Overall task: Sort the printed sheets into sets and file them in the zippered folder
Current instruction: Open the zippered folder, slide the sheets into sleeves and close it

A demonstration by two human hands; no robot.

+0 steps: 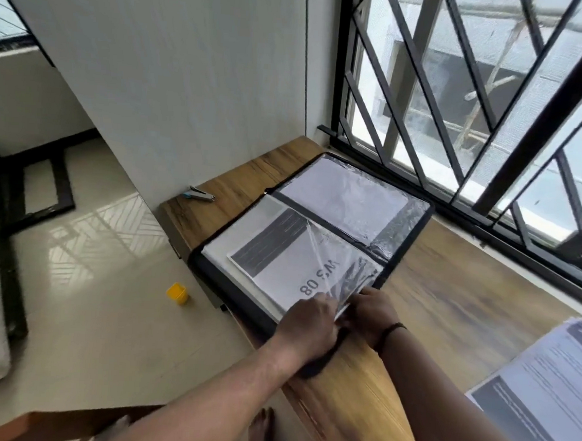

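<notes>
A black folder (414, 241) lies open on a wooden bench (448, 298) next to a barred window (477, 105). It has clear plastic pockets. A printed sheet (280, 257) with a dark block and big letters sits partway in the near pocket (331, 257). Both hands meet at the near edge of the folder. The left hand (310, 320) curls its fingers around the sheet's edge. The right hand (372, 314) pinches the plastic pocket and lifts it up. More printed sheets (545, 389) lie in a pile on the bench to the right, well apart from the folder. A stapler (198, 194) rests near the wall. A small yellow cup (177, 293) stands on the floor (108, 294).
</notes>
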